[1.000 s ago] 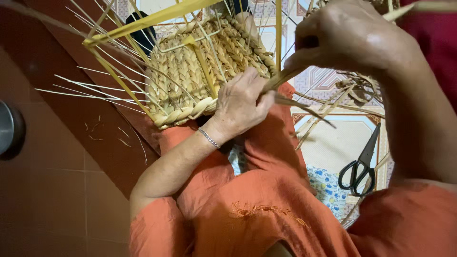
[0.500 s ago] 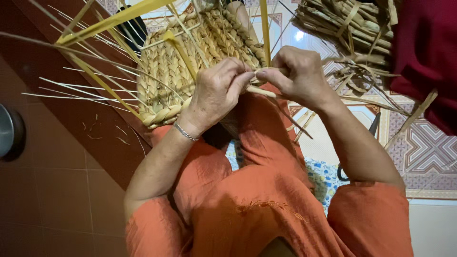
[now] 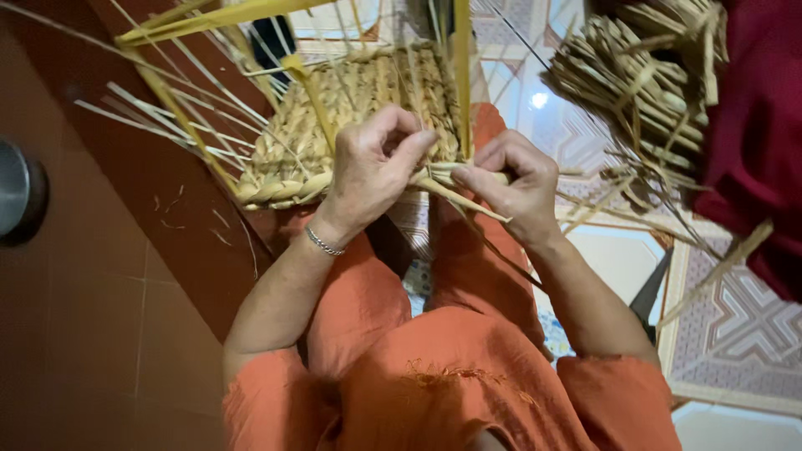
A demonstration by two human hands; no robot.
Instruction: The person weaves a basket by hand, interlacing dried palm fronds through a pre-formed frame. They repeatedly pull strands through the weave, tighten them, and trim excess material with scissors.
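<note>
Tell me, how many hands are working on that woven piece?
2. The left hand presses against the woven panel; the right hand pinches a straw strand beside it. No other hands show.

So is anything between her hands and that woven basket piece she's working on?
Nothing visible. The left hand and right hand both pinch the straw strand right at the edge of the woven panel. Loose upright straws stand beside the fingers, not between.

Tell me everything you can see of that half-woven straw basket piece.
The woven basket piece is a pale tan panel of thick plaited straw-like strands, unfinished, with thin loose stakes fanning out leftward and upward. It tilts above the person's orange-clad lap. The left hand grips its lower edge; the right hand pinches a loose strand coming off that edge.
</note>
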